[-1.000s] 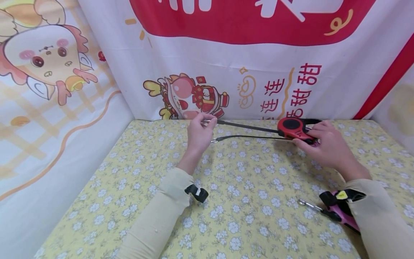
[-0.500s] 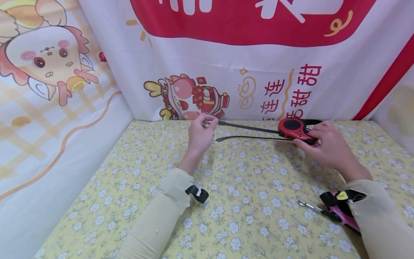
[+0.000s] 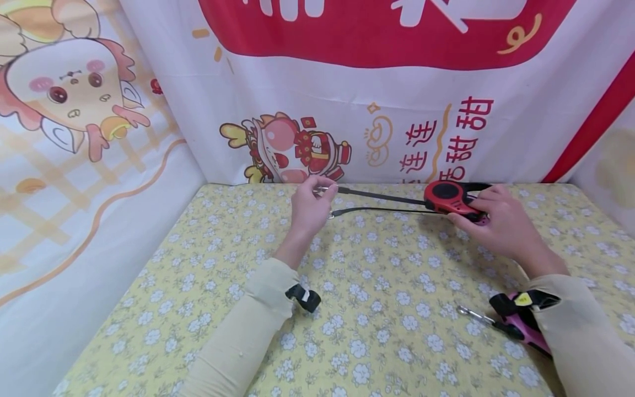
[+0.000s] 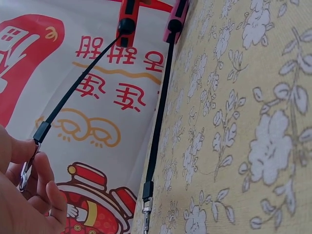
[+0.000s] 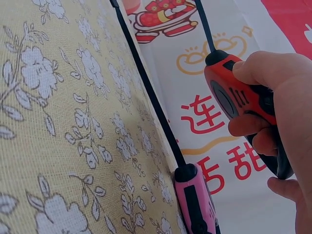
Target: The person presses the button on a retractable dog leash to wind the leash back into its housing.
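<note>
My right hand (image 3: 501, 226) grips a red and black retractable dog leash (image 3: 448, 193), raised above the back of the table. From its nozzle a black strap (image 3: 384, 195) runs left, pulled straight. My left hand (image 3: 310, 207) pinches the metal snap hook (image 4: 25, 175) at the strap's end. Behind and below the red leash, a pink retractable leash (image 5: 192, 195) lies on the table, mostly hidden in the head view. Its strap (image 4: 161, 107) stretches left along the cloth, ending in a silver snap hook (image 4: 146, 212) beneath my left hand.
Another pink leash (image 3: 528, 331) lies at the front right, partly under my right sleeve, its snap hook (image 3: 476, 315) pointing left. A yellow floral cloth (image 3: 357, 286) covers the table. Printed fabric (image 3: 347, 127) hangs right behind the table's back edge.
My left hand has drifted slightly right with the snap hook, so the pulled-out strap is a little shorter. My right hand and the leashes on the table stay nearly still.
</note>
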Tool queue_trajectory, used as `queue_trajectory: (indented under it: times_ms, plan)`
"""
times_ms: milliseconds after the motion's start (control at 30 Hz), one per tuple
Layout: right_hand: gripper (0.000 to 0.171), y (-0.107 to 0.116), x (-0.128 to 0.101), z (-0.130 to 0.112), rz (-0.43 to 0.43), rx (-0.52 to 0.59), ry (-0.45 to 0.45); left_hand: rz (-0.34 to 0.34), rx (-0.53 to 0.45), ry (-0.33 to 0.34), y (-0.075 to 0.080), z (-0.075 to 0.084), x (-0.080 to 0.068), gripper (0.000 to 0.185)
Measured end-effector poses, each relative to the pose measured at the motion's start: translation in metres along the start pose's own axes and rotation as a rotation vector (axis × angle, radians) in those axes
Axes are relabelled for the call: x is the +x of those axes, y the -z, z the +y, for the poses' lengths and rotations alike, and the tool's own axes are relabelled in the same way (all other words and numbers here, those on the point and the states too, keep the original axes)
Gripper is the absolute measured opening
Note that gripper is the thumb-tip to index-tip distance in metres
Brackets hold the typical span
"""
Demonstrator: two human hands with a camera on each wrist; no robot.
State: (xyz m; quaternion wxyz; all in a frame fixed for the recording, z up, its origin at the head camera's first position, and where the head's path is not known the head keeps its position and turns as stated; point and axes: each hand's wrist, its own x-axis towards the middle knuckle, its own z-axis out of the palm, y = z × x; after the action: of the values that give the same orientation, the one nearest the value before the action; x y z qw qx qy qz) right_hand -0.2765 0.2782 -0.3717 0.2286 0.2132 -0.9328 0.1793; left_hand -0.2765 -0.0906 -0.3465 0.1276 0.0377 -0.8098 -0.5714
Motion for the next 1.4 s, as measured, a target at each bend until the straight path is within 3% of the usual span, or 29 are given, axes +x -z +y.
queue_trajectory:
  times_ms: [633, 1000, 1233, 1400]
  plan:
    - [0.051, 0.000, -0.001, -0.006, -0.066, 0.007, -0.003, -0.061, 0.045, -0.038, -0.007, -0.001, -0.002, 0.015]
    - [0.050, -0.004, 0.000, -0.006, -0.054, -0.006, 0.026, -0.092, 0.059, -0.039, -0.010, -0.004, -0.003, 0.014]
    - [0.060, -0.005, 0.000, -0.010, -0.118, 0.015, -0.001, -0.096, 0.070, -0.069, -0.014, -0.006, -0.005, 0.011]
    - [0.052, -0.006, 0.000, -0.009, -0.069, 0.013, 0.027, -0.102, 0.074, -0.075, -0.015, -0.007, -0.006, 0.012]
